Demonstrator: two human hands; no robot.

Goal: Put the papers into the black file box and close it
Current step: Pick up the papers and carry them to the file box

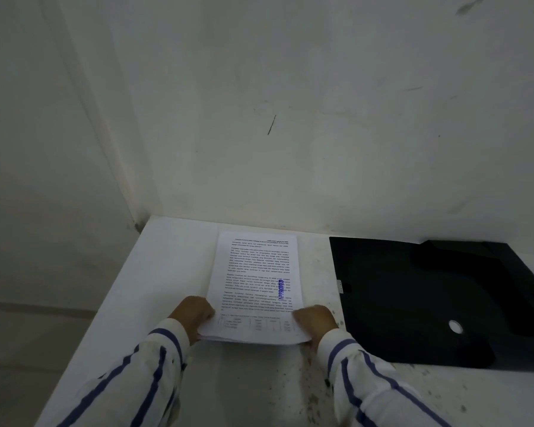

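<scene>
1. Just right of the right hand (316, 323) lies the black file box (413, 300), flat on the white table (167, 272). It sits apart from the hand w/ a thin strip of bare table between. Its round hole (455, 327) faces up, nearer the front right.
2. A small white tab (340, 286) shows on the box's left edge, ahead of the right hand.
3. Beyond both hands: pale walls (290, 118) meet in a corner at the table's far left end; a dark scratch (271, 124) marks the back wall. Nothing lies btwn the papers and the box; table there is bare, w/ dark specks nearer the front.
4. Btwn the two hands sits the stack of papers (256, 278), flat on the table, left of the box and not touching it.
5. Papers' long axis runs away from the hands toward the back wall. Printed text reads upright from the person's side. A blue "APPROVED" stamp (280, 290) runs sideways, ahead of the right hand.
6. Left hand (193, 314): curled shut on the stack's near left corner, thumb on top.
7. Right hand: closed on the near right corner, pinching the stack's edge; near edge looks slightly lifted.
8. Striped sleeves (367, 380) cover both forearms.
</scene>
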